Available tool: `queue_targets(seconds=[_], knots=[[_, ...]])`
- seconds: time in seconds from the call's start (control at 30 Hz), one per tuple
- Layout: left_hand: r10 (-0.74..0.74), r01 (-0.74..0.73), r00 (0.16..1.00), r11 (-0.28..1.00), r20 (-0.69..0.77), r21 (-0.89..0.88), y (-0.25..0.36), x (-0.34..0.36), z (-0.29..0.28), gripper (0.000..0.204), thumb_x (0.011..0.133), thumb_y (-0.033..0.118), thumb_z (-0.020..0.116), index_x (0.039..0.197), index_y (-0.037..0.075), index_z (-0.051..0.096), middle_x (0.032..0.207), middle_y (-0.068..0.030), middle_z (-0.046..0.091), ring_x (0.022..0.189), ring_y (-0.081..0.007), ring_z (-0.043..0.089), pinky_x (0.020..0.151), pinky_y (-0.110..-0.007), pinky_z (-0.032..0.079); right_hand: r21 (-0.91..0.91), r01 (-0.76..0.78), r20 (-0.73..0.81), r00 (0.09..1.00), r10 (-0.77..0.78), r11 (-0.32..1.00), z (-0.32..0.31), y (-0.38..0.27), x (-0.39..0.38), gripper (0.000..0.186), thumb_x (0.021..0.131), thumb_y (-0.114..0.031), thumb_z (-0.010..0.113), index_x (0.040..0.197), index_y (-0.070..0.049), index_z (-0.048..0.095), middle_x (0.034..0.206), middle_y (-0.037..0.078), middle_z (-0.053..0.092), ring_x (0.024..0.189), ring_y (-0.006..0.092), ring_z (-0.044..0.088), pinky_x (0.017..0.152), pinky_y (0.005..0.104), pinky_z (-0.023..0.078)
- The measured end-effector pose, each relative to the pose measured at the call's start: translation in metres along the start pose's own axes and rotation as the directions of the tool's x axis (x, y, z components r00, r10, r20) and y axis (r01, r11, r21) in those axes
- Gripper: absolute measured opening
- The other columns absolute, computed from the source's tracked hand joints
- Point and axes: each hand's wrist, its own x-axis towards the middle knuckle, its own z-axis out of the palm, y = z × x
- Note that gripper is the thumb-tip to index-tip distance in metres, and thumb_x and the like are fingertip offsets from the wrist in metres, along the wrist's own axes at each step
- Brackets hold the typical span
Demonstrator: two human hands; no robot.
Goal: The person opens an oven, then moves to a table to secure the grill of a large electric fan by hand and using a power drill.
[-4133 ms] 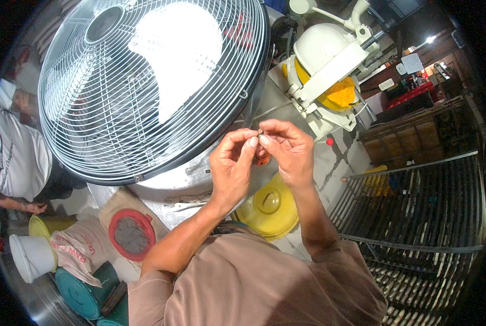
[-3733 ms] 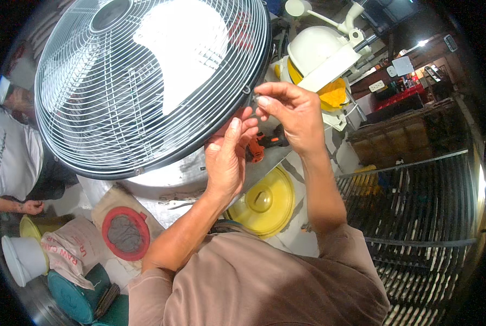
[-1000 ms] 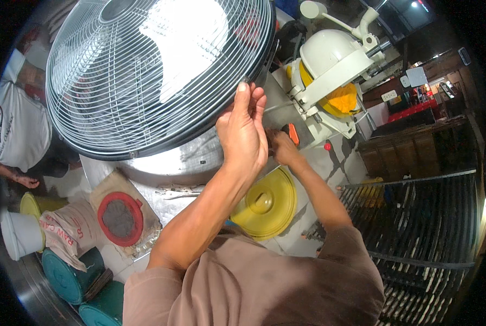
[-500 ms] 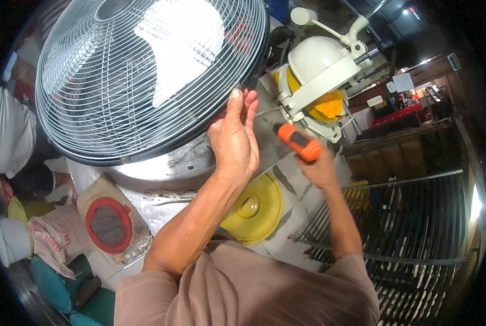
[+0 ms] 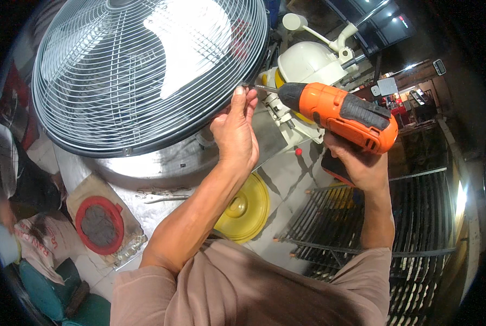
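A large fan with a round silver wire guard [image 5: 110,95] and black rim fills the upper left. My left hand [image 5: 235,133] pinches the right side of that rim, thumb on top and fingers curled beneath. An orange and black cordless drill [image 5: 349,111] is gripped in my right hand [image 5: 362,163], fingers around its handle. The drill lies almost level and points left. Its thin bit [image 5: 266,88] reaches the rim right beside my left thumb. Whatever small fastener sits at the bit's tip is hidden by my fingers.
Under the fan is a shiny metal surface [image 5: 161,175] with a locking-pliers-like tool [image 5: 169,199]. A yellow lid [image 5: 256,204] is near my left forearm. Behind the drill stands a white machine [image 5: 305,60]. A black slatted rack [image 5: 373,217] is at right, a red ring [image 5: 79,224] at left.
My right hand has brought the drill up and turned it, so its bit now meets the rim by my left thumb. The left hand keeps its pinch on the rim.
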Motion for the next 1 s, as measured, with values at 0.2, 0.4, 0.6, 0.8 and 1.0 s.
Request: queue_targets(seconds=[0.2, 0.4, 0.6, 0.8, 1.0], knots=[[-0.008, 0.008, 1.0, 1.0, 0.004, 0.015, 0.003, 0.0, -0.002, 0.02, 0.091, 0.015, 0.066, 0.1, -0.002, 0.063, 0.099, -0.01, 0.066, 0.093, -0.0184, 0.065, 0.091, -0.032, 0.051, 0.072, -0.129, 0.006, 0.992, 0.129, 0.989, -0.002, -0.001, 0.003, 0.034, 0.078, 0.002, 0.073, 0.111, 0.001, 0.062, 0.096, 0.006, 0.068, 0.083, 0.0121, 0.064, 0.076, 0.0277, 0.053], [-0.004, 0.004, 1.0, 0.999, -0.004, 0.035, 0.003, -0.001, 0.0, 0.02, 0.091, 0.015, 0.066, 0.101, -0.002, 0.062, 0.098, -0.0104, 0.066, 0.094, -0.0182, 0.064, 0.091, -0.032, 0.051, 0.012, -0.08, 0.022, 0.997, 0.08, 0.997, -0.004, -0.002, 0.006, 0.033, 0.079, 0.0, 0.074, 0.11, 0.001, 0.063, 0.096, 0.006, 0.068, 0.083, 0.0126, 0.063, 0.077, 0.0283, 0.052], [0.002, -0.002, 1.0, 1.0, -0.004, 0.03, 0.004, 0.001, -0.002, 0.02, 0.092, 0.015, 0.066, 0.101, -0.002, 0.063, 0.098, -0.0102, 0.066, 0.093, -0.0181, 0.064, 0.091, -0.031, 0.051, 0.056, -0.173, 0.05, 0.984, 0.17, 0.983, -0.012, -0.001, 0.019, 0.032, 0.079, -0.002, 0.074, 0.109, -0.001, 0.064, 0.089, 0.003, 0.067, 0.071, 0.0098, 0.06, 0.065, 0.0253, 0.05], [0.018, -0.018, 1.0, 1.0, 0.008, 0.013, -0.001, 0.0, -0.002, 0.018, 0.091, 0.015, 0.066, 0.099, -0.001, 0.064, 0.097, -0.0096, 0.067, 0.093, -0.0184, 0.064, 0.091, -0.032, 0.051, 0.038, -0.205, 0.047, 0.978, 0.203, 0.978, -0.014, -0.005, 0.021, 0.032, 0.079, -0.001, 0.073, 0.109, 0.0, 0.063, 0.09, 0.004, 0.067, 0.071, 0.0095, 0.059, 0.063, 0.0241, 0.05], [0.005, -0.005, 1.0, 1.0, -0.014, 0.013, 0.002, 0.0, -0.001, 0.02, 0.091, 0.015, 0.067, 0.101, -0.002, 0.064, 0.098, -0.0095, 0.067, 0.094, -0.0186, 0.064, 0.093, -0.032, 0.05, -0.038, -0.053, 0.165, 0.985, 0.058, 0.998, -0.025, -0.02, 0.045, 0.04, 0.078, 0.001, 0.074, 0.115, -0.001, 0.06, 0.099, 0.008, 0.068, 0.086, 0.0139, 0.063, 0.081, 0.0299, 0.051]])
